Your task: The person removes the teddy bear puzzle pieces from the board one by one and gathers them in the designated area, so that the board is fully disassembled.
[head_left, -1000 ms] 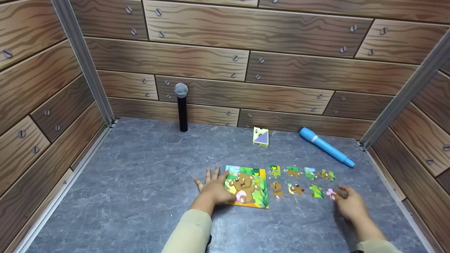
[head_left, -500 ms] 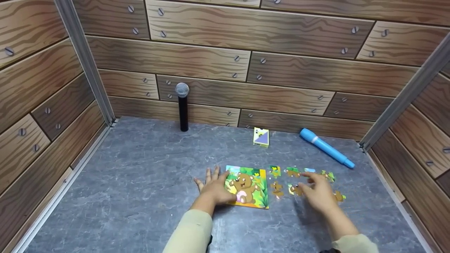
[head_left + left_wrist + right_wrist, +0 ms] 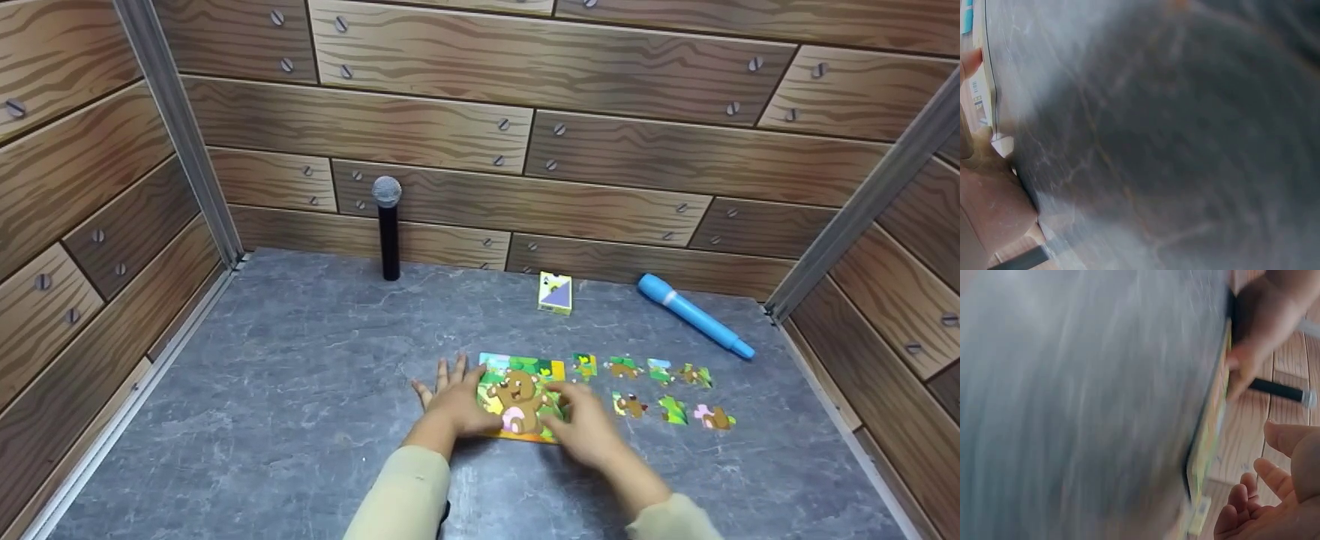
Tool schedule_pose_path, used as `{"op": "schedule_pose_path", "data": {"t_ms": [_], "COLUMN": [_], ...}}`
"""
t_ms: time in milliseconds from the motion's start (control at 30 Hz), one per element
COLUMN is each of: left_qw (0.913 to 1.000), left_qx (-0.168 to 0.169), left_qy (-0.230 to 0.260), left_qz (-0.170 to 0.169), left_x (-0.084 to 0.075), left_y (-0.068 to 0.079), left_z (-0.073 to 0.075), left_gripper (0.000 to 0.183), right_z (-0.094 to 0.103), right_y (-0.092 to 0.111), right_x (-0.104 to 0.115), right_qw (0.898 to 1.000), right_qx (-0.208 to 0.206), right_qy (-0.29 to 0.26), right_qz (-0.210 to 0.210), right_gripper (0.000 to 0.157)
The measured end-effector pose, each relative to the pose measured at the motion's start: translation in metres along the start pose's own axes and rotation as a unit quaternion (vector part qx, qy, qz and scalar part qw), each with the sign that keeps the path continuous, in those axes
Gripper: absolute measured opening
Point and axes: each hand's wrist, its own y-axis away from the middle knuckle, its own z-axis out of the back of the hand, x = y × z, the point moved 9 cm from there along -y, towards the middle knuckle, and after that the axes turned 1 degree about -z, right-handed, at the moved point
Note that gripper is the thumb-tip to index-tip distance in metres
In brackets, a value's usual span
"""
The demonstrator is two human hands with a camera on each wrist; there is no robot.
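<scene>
A square puzzle board [image 3: 517,390] with a brown bear picture lies on the grey tabletop in the head view. My left hand [image 3: 452,405] rests on its left edge, thumb over the picture and the other fingers spread on the table. My right hand [image 3: 589,427] is at the board's right edge, thumb and forefinger apart. In the right wrist view, the right hand [image 3: 1275,489] shows nothing between thumb and fingers. Loose jigsaw pieces lie in two rows to the right, among them a green piece [image 3: 673,409], a pink-and-brown piece [image 3: 715,417] and a bear-face piece [image 3: 629,404].
A black microphone [image 3: 389,240] stands upright near the back wall. Behind the board is a playing-card box [image 3: 555,293]. A blue microphone-shaped stick [image 3: 694,315] lies at the back right. Wood-patterned walls [image 3: 435,127] enclose the table on three sides.
My right hand has moved left from the far-right pieces, across the rows, to the board's right edge. It now covers the spot of the lower-row brown piece. My left hand stays put.
</scene>
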Motion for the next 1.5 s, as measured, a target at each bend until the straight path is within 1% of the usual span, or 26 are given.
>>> {"op": "schedule_pose_path", "data": {"t_ms": [100, 167, 267, 367, 433, 533, 667, 800, 933, 1167, 1300, 1500], "left_qw": [1.0, 1.0, 1.0, 1.0, 1.0, 1.0, 1.0, 1.0, 1.0, 0.9998, 0.9996, 0.9996], "left_qx": [-0.001, -0.001, 0.0, -0.002, -0.004, -0.003, -0.004, -0.006, -0.005, 0.006, 0.007, 0.006], "left_qy": [-0.004, -0.006, -0.006, -0.008, -0.008, -0.008, -0.003, -0.002, 0.001, 0.016, 0.02, 0.02], "left_qz": [0.001, 0.001, 0.0, 0.0, 0.0, -0.001, -0.004, -0.005, -0.006, -0.013, -0.019, -0.021], "left_x": [0.0, 0.0, -0.001, -0.001, -0.001, -0.002, -0.003, -0.003, -0.002, 0.001, 0.0, -0.003], "left_y": [0.001, 0.001, 0.001, 0.001, 0.001, 0.001, 0.0, 0.002, 0.002, 0.001, 0.002, 0.003], "left_z": [0.001, 0.001, 0.001, 0.0, 0.0, 0.0, 0.001, 0.002, 0.001, 0.0, 0.001, 0.004], "left_gripper": [0.104, 0.105, 0.106, 0.107, 0.107, 0.107, 0.107, 0.109, 0.11, 0.122, 0.125, 0.125], "right_z": [-0.02, -0.031, -0.041, -0.047, -0.049, -0.052, -0.053, -0.054, -0.054, -0.054, -0.053, -0.054], "right_y": [-0.001, -0.001, -0.001, -0.001, -0.002, -0.003, -0.004, -0.005, -0.006, -0.004, -0.004, -0.005], "right_x": [0.009, 0.012, 0.014, 0.013, 0.012, 0.011, 0.012, 0.014, 0.017, 0.018, 0.018, 0.018], "right_qw": [1.0, 0.999, 0.998, 0.997, 0.997, 0.997, 0.997, 0.998, 0.998, 0.998, 0.998, 0.998], "right_qx": [0.023, 0.039, 0.057, 0.067, 0.07, 0.072, 0.068, 0.062, 0.05, 0.036, 0.035, 0.035], "right_qy": [-0.003, -0.009, -0.021, -0.03, -0.035, -0.027, 0.0, 0.028, 0.04, 0.048, 0.047, 0.044], "right_qz": [0.009, 0.011, 0.012, 0.011, 0.012, 0.015, 0.019, 0.018, 0.016, 0.017, 0.018, 0.008], "right_gripper": [0.052, 0.052, 0.049, 0.047, 0.046, 0.047, 0.049, 0.048, 0.045, 0.039, 0.037, 0.037]}}
